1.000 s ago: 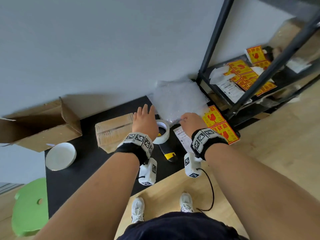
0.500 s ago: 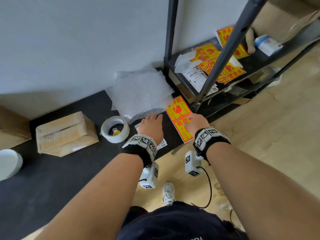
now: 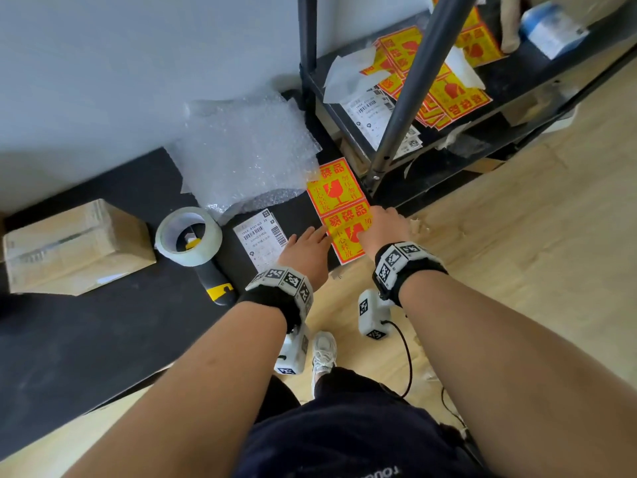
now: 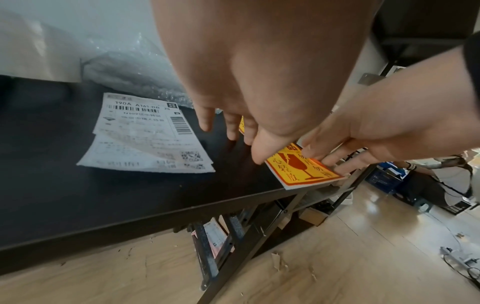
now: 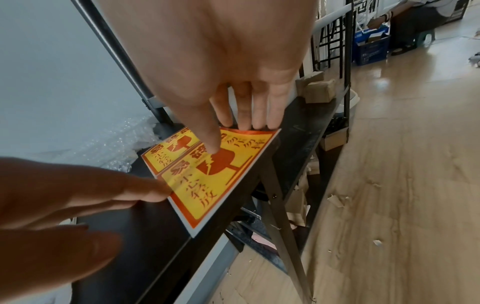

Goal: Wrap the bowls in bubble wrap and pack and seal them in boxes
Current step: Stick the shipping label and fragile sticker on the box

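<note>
Two glossy rectangular stickers (image 3: pixel 339 210), joined

A sealed cardboard box (image 3: pixel 74 246), its top seam covered with clear tape, is seen lying flat on the black bench (image 3: pixel 103 339), well to the left of the left hand (image 3: pixel 305 251). A crumpled sheet of clear bubble wrap (image 3: pixel 241 153) is spread on the bench against the wall, just beyond the left hand's fingertips. A roll of clear tape (image 3: pixel 189 236) on a black-and-yellow dispenser is found between the box and the left hand.
</note>
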Available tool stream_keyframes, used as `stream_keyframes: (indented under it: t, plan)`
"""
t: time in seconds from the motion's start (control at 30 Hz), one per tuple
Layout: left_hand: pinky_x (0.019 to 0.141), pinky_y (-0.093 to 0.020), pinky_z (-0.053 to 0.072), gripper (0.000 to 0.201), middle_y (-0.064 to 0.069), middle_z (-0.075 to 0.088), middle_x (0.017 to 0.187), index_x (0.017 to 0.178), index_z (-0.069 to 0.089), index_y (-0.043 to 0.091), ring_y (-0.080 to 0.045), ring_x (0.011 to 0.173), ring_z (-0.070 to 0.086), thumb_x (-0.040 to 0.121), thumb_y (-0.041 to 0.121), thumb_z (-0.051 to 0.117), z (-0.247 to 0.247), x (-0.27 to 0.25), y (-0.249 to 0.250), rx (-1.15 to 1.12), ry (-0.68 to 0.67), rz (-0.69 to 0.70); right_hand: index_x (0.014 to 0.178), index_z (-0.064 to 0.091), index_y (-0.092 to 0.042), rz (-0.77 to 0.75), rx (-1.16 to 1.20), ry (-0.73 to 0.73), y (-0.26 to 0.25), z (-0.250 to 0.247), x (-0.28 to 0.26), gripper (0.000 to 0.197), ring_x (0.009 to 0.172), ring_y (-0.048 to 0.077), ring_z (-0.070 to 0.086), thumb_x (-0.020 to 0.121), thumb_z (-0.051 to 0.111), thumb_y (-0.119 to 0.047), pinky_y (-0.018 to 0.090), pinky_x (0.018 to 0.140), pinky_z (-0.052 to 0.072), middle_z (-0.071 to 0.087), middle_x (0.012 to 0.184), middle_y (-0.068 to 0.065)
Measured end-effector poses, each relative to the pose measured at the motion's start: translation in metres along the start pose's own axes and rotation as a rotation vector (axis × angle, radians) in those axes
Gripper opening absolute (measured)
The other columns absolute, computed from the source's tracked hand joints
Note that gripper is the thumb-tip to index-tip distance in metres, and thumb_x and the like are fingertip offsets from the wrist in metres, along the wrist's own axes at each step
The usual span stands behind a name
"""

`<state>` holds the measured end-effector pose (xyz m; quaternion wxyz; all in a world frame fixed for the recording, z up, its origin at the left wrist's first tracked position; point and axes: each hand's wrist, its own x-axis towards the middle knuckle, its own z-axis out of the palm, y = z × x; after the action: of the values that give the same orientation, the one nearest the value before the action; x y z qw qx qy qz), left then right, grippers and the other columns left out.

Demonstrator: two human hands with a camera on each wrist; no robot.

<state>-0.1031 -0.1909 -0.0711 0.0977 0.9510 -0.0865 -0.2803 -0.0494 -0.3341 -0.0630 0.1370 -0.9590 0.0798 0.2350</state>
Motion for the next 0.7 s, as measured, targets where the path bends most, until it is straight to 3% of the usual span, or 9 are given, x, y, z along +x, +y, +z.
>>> stream_keyframes:
  t: [0.13, 0.23, 0.33, 0.4, 0.47, 0.53, 0.63, 0.7]
  plan:
    - [0.121, -0.044, 0.012, 0.061, 0.006, 0.011, 0.162, 0.153, 0.020, 0.020, -0.018, 0.149, 0.009, 0.098, 0.008, 0.041, 0.000, 0.001, -0.002, -0.043, 0.007, -0.017, 0.130, 0.048, -0.010, 0.077, 0.084, -0.005, -0.002, 0.000, -0.001, 0.044, 0.116, 0.029, 0.050, 0.090, 0.064, -0.022, 0.034, 0.089, 0.043, 0.047, 0.131, 0.012]
    - [0.120, -0.045, 0.016, 0.060, 0.005, 0.016, 0.161, 0.152, 0.024, 0.020, -0.019, 0.148, 0.011, 0.097, 0.007, 0.042, 0.002, 0.002, -0.003, -0.083, 0.021, -0.022, 0.127, 0.052, -0.008, 0.134, 0.155, -0.010, 0.002, -0.001, -0.002, 0.036, 0.103, 0.027, 0.053, 0.093, 0.060, -0.016, 0.030, 0.078, 0.040, 0.046, 0.132, 0.014]
    - [0.119, -0.042, 0.021, 0.056, 0.001, 0.022, 0.159, 0.150, 0.030, 0.017, -0.022, 0.147, 0.017, 0.097, 0.007, 0.042, 0.006, 0.002, -0.006, -0.121, 0.045, -0.024, 0.128, 0.052, -0.006, 0.143, 0.203, -0.003, 0.006, -0.001, -0.003, 0.032, 0.108, 0.027, 0.051, 0.097, 0.050, -0.011, 0.031, 0.089, 0.043, 0.049, 0.130, 0.015]
    - [0.115, -0.038, 0.028, 0.051, -0.003, 0.033, 0.154, 0.145, 0.039, 0.014, -0.023, 0.142, 0.027, 0.096, 0.005, 0.043, 0.005, 0.000, -0.006, -0.196, 0.087, -0.048, 0.130, 0.050, -0.010, 0.198, 0.299, 0.004, 0.007, 0.000, -0.005, 0.034, 0.098, 0.025, 0.054, 0.097, 0.050, -0.009, 0.033, 0.082, 0.047, 0.055, 0.124, 0.014]
    - [0.103, -0.035, 0.039, 0.040, -0.008, 0.048, 0.139, 0.135, 0.051, 0.011, -0.026, 0.130, 0.043, 0.095, 0.006, 0.045, 0.002, -0.003, -0.005, -0.306, 0.154, -0.108, 0.133, 0.050, -0.014, 0.229, 0.414, -0.008, 0.007, 0.001, -0.007, 0.039, 0.100, 0.026, 0.058, 0.095, 0.050, -0.006, 0.035, 0.082, 0.050, 0.058, 0.123, 0.012]
    - [0.089, -0.035, 0.043, 0.033, -0.010, 0.056, 0.125, 0.127, 0.054, 0.010, -0.029, 0.116, 0.053, 0.095, 0.012, 0.049, -0.001, -0.005, -0.006, -0.430, 0.199, -0.210, 0.134, 0.052, -0.017, 0.226, 0.475, -0.005, 0.007, 0.001, -0.008, 0.042, 0.109, 0.027, 0.059, 0.094, 0.052, -0.004, 0.033, 0.081, 0.048, 0.059, 0.126, 0.009]
    - [0.079, -0.034, 0.050, 0.043, -0.012, 0.064, 0.110, 0.134, 0.046, 0.008, -0.028, 0.097, 0.063, 0.095, 0.021, 0.054, -0.001, -0.002, -0.008, -0.634, 0.159, -0.391, 0.130, 0.055, -0.018, 0.230, 0.599, 0.034, 0.007, -0.002, -0.010, 0.041, 0.100, 0.024, 0.062, 0.092, 0.054, -0.004, 0.030, 0.070, 0.046, 0.062, 0.121, 0.007]
    - [0.081, -0.041, 0.057, 0.051, -0.016, 0.066, 0.094, 0.141, 0.039, 0.004, -0.028, 0.079, 0.067, 0.094, 0.017, 0.056, -0.002, -0.001, -0.009, -0.879, 0.116, -0.465, 0.128, 0.056, -0.019, 0.224, 0.648, 0.054, 0.007, -0.004, -0.012, 0.040, 0.096, 0.024, 0.064, 0.091, 0.054, -0.004, 0.030, 0.068, 0.047, 0.063, 0.118, 0.008]
